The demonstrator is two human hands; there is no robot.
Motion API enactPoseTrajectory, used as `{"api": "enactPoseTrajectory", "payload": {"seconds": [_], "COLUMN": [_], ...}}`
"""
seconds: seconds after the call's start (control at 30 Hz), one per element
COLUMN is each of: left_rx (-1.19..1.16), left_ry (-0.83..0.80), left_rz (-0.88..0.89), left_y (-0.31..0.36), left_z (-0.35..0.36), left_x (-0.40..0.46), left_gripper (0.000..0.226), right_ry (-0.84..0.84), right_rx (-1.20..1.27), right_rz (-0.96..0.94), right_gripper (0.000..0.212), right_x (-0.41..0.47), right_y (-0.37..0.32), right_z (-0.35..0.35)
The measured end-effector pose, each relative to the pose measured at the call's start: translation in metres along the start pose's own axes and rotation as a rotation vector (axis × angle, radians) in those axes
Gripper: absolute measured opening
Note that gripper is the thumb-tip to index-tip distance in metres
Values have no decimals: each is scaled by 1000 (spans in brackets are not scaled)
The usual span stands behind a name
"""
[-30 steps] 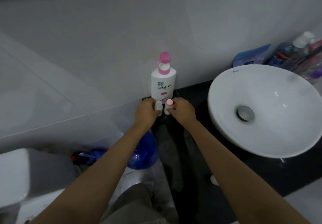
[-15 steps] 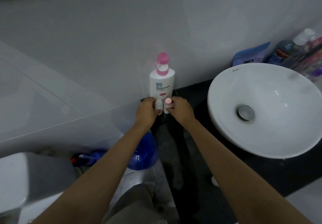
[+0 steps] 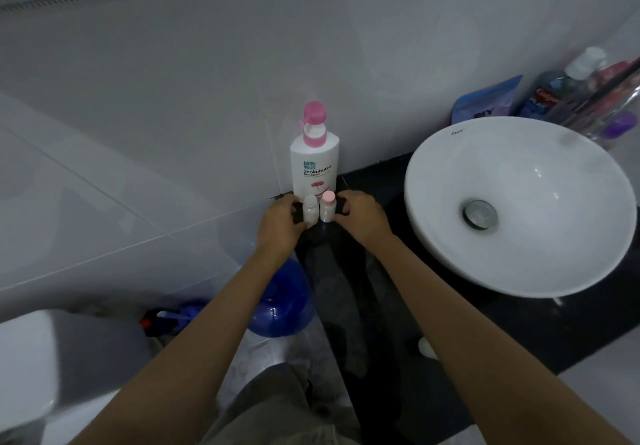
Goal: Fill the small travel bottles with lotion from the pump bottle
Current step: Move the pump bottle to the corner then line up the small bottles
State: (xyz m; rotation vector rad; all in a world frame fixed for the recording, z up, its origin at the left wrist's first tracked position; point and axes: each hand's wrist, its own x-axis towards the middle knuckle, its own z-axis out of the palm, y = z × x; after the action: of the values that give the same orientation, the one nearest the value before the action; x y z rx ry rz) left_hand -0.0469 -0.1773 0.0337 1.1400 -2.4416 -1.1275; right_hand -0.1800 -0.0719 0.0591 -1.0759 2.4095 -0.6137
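Note:
The white pump bottle (image 3: 314, 164) with a pink pump head stands against the wall tiles on the black counter (image 3: 377, 174). Right in front of it two small travel bottles stand upright side by side: one with a white cap (image 3: 310, 212), one with a pink cap (image 3: 327, 207). My left hand (image 3: 280, 228) is just left of the white-capped bottle, my right hand (image 3: 362, 218) just right of the pink-capped one. Both hands curl loosely, with dark gaps between the fingers and the bottles; only the thumb tips are near the bottle bases.
A white basin (image 3: 519, 202) fills the counter's right side, with toiletry bottles and a blue pouch (image 3: 485, 102) behind it. Below left are a blue bucket (image 3: 282, 301) and the white toilet tank (image 3: 38, 358). A small white thing (image 3: 425, 346) lies on the counter near my right forearm.
Both hands have set the two small bottles down in front of the pump bottle and loosened their fingers, drawing slightly outward; before, they clasped the bottles.

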Motion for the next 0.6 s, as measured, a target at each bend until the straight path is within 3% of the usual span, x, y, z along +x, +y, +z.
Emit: {"api": "enactPoseTrajectory", "payload": {"seconds": [0.13, 0.23, 0.43, 0.6], "left_rx": [140, 204, 409, 546], "left_ry": [93, 100, -188, -365], "left_rz": [69, 226, 669, 782], "left_y": [-7, -11, -17, -33], "left_z": [-10, -8, 24, 44], "left_x": [-21, -43, -88, -110], "left_gripper": [44, 39, 51, 57], "right_ry": [5, 71, 243, 498], "right_rx": [28, 80, 119, 129], "right_rz": [10, 17, 4, 118], "right_gripper": [51, 50, 34, 41], "right_x": [-22, -51, -140, -220], "right_y": [2, 6, 24, 57], "right_z": [-14, -24, -44, -45]}}
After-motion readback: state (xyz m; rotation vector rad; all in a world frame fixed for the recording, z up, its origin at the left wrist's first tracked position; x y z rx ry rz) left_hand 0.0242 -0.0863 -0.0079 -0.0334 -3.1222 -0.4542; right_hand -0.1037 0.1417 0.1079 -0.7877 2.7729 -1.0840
